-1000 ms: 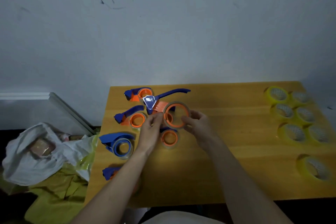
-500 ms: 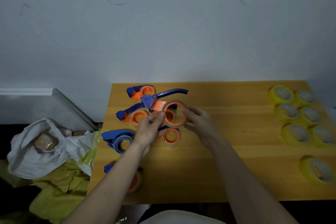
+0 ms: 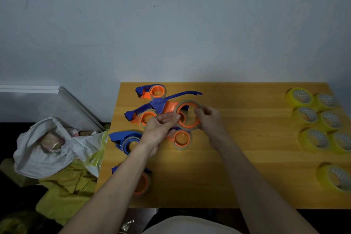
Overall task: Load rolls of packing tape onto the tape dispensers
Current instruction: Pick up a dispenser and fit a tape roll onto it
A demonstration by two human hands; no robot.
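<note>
Both hands have barely moved since a second ago, the roll just sits a bit more tilted toward the camera. Left hand [image 3: 158,129] pinches the tape roll [image 3: 188,115] at its 9 o'clock edge with thumb and fingers pressed together, and the right hand [image 3: 209,119] pinches it at 3 o'clock, fingers curled round the rim. That roll is held up just over the blue and orange dispenser [image 3: 165,103] with the long blue handle, near the far left part of the table [image 3: 247,167]. Other dispensers lie around it: one at 12 o'clock [image 3: 151,91], one at 9 o'clock [image 3: 140,116], a blue one at 8 o'clock [image 3: 126,139], an orange-hubbed one right below the hands [image 3: 181,138], and one at 7 o'clock half hidden under the left forearm [image 3: 142,184]. Each visible hub has a thin clear roll on it, far as I can tell. Yellow tape rolls [image 3: 311,116] sit bunched at 3 o'clock on the table's right side, with one more apart at 4 o'clock [image 3: 336,176]. Off the table at 9 o'clock, a white plastic bag [image 3: 43,156] lies open with a brownish wrapped pack [image 3: 51,139] inside, can't tell what it is.
</note>
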